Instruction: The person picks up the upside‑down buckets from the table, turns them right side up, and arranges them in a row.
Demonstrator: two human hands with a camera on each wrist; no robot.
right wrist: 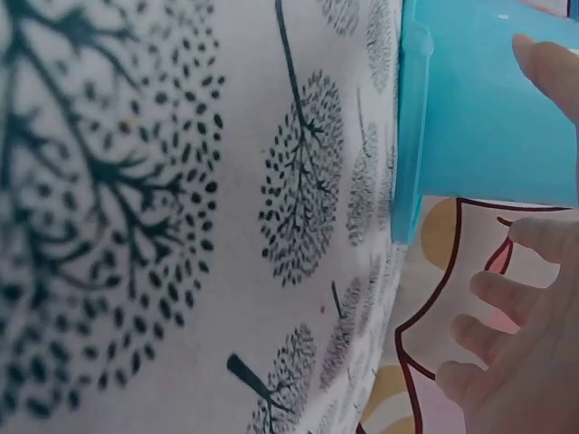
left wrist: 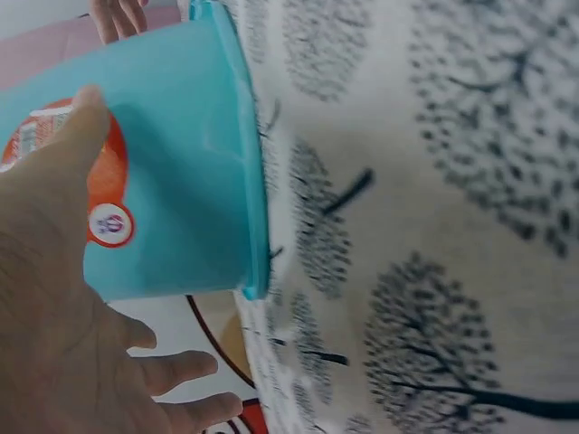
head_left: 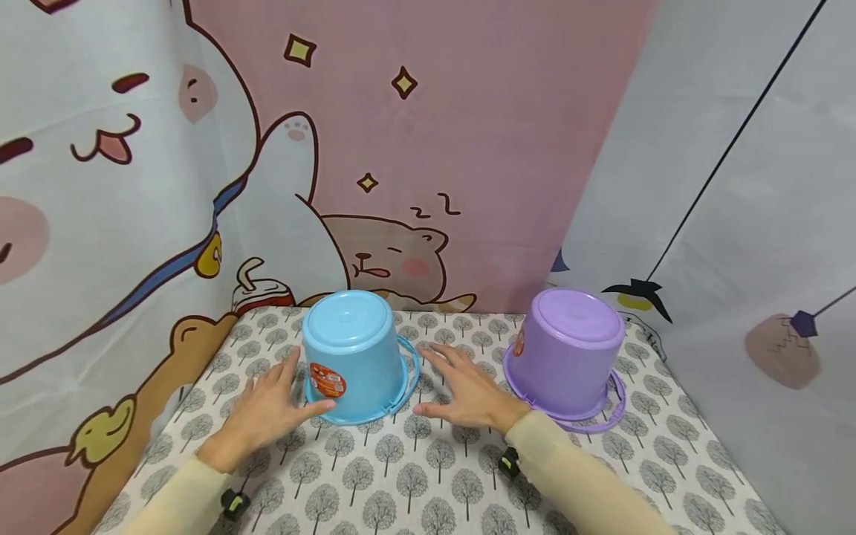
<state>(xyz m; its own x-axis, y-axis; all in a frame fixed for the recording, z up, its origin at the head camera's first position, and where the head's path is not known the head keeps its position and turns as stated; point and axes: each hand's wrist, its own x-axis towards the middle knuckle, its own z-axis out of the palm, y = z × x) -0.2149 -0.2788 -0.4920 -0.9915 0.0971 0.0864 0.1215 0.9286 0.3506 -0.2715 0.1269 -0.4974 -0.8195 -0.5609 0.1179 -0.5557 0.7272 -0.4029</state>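
A light blue bucket point(head_left: 364, 371) stands upside down on the table, a red-orange sticker on its side and its handle lying at the right of the rim. My left hand point(head_left: 267, 401) is at the bucket's left front with fingers spread; in the left wrist view the thumb point(left wrist: 77, 136) lies in front of the sticker, and whether it touches cannot be told. On the other side my right hand point(head_left: 461, 390) is spread beside the handle, a small gap between it and the bucket. Neither hand holds anything.
An upside-down purple bucket point(head_left: 568, 357) stands to the right, beyond my right forearm, its handle lying toward the front right. A tree-print cloth point(head_left: 401, 483) covers the table. Cartoon-printed curtains point(head_left: 481, 148) hang behind and along both sides.
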